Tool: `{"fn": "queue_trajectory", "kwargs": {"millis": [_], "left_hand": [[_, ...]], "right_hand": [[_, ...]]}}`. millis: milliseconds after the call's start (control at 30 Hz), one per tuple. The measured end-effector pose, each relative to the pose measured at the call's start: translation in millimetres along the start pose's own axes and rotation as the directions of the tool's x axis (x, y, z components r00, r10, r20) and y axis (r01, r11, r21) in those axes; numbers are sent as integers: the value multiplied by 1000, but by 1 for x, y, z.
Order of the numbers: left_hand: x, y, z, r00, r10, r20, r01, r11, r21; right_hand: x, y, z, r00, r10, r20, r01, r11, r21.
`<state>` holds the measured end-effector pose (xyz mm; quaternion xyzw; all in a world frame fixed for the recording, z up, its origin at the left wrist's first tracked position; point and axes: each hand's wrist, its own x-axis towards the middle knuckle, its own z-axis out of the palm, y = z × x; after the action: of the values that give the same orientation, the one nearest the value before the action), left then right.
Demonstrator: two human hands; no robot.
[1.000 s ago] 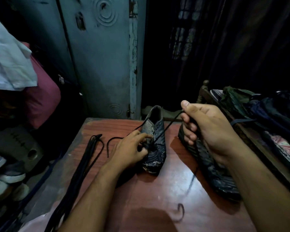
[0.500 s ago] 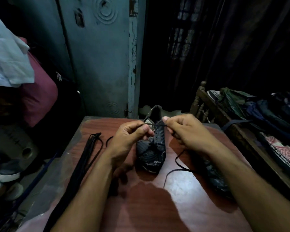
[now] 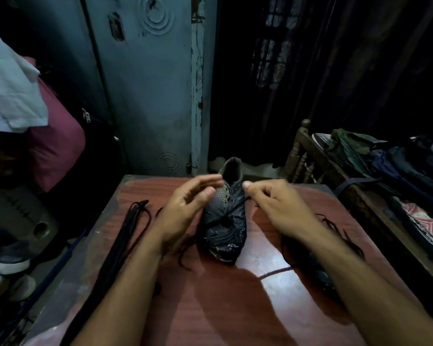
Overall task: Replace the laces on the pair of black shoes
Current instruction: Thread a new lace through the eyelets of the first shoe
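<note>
On the reddish table (image 3: 210,308), between the two hands, stands a black shoe (image 3: 226,221), patterned, scuffed at the toe, its opening facing away. Its mate (image 3: 320,273) lies mostly hidden under the right forearm. Left of the left wrist lies a bundle of black laces (image 3: 125,236). The right hand (image 3: 278,206) pinches a lace (image 3: 238,204) running down to the shoe's front. Half a second ago the left hand (image 3: 185,208) pinched it too; now its fingers are spread, holding nothing.
</note>
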<state>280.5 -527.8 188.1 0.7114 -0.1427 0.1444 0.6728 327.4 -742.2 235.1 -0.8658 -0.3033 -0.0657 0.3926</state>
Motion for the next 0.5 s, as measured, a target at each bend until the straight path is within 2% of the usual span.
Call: {"fn": "queue_trajectory", "kwargs": {"millis": [100,233,333,400,500], "left_hand": [[0,-5,22,995,-45,84,46,999,-18],[2,-8,13,999,-33,-13,33,999,-41],[5,-9,-1,990,14,-144,-20,999,-42],[6,-12,-7,978,0,-210,-23,994,-104],[5,-15,-17,982,-32,-185,-25,955,-297]], "right_hand": [[5,-6,18,998,-47,43,50,997,-55],[15,5,30,999,-51,-2,51,998,-43],[17,18,37,995,-4,-97,9,998,56],[19,30,43,982,95,-160,-69,984,164],[22,47,54,961,188,-204,-122,947,298]]}}
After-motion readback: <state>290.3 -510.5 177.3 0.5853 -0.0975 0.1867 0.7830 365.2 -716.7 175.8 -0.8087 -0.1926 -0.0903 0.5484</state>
